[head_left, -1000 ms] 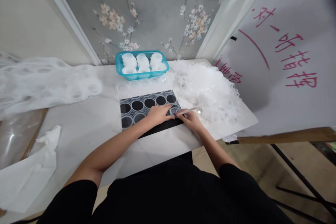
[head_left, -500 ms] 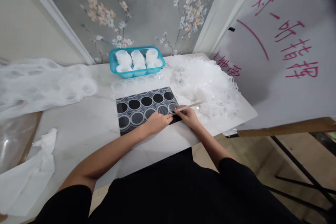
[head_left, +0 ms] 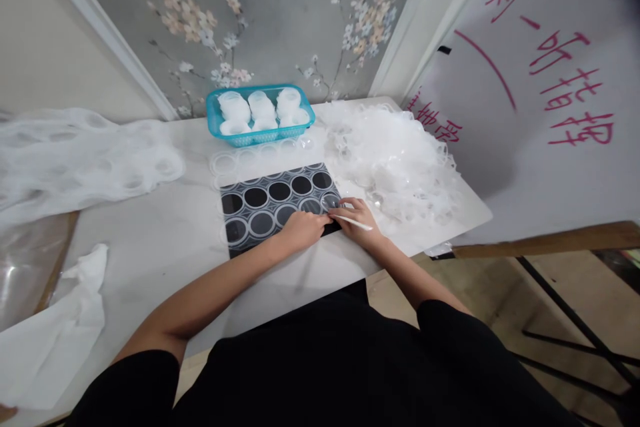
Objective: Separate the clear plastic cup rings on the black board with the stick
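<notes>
Black, with rows of white-rimmed circles, a rectangular mat is lying at the middle of the frame on the white desk. The left hand is pressing flat on the mat's lower right edge, its grip spread open and holding nothing. Just to its right, the right hand is pinching a thin white stick, its grip closed on it, the tip pointing at the mat's rightmost circle. A heap of clear plastic offcuts is lying right of the mat. A turquoise plastic basket of white cups is standing above it.
</notes>
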### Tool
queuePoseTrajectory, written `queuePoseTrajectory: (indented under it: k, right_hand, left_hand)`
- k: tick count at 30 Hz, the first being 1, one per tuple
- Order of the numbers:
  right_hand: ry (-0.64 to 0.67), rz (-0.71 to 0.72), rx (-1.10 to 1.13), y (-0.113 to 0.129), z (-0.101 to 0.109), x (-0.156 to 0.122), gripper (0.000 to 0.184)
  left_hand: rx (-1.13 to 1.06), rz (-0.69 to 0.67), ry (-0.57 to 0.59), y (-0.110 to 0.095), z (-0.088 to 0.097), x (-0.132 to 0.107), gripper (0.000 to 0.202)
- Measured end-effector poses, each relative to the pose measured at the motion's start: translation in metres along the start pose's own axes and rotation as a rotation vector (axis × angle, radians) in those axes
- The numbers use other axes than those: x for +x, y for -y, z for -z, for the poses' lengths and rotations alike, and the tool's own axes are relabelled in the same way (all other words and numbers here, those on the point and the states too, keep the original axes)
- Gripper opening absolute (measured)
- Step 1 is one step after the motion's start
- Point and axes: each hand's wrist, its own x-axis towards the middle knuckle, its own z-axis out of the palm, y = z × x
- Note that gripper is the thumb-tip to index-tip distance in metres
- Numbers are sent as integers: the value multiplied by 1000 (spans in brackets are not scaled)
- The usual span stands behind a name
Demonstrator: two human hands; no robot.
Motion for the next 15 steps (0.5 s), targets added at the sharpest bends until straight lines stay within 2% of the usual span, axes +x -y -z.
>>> queuePoseTrajectory:
  k: [4, 6, 8, 11, 12, 13, 15]
  right_hand:
    - [92, 148, -155, -7, 7, 10, 26]
    - [6, 121, -207, -18, 17, 23, 24]
    - [-227, 9, -250, -34, 36, 41, 25]
    - [-709, -276, -314, -61, 78, 71, 32]
    - [-779, -369, -340, -68, 93, 78, 35]
    - [-782, -455, -357, -75, 106, 85, 38]
    - [-703, -559, -367, -81, 125, 90, 34]
  left_hand:
    - [-43, 39, 9, 2, 2, 1, 37]
    - [-57, 44, 8, 2, 2, 1, 39]
    - [-67, 37, 7, 1, 1, 1, 41]
    - [-71, 7, 9, 0, 3, -1, 41]
    - [-69, -6, 9, 0, 4, -4, 40]
    - [-66, -20, 9, 0, 5, -7, 39]
    - [-51, -49, 1, 1, 7, -17, 38]
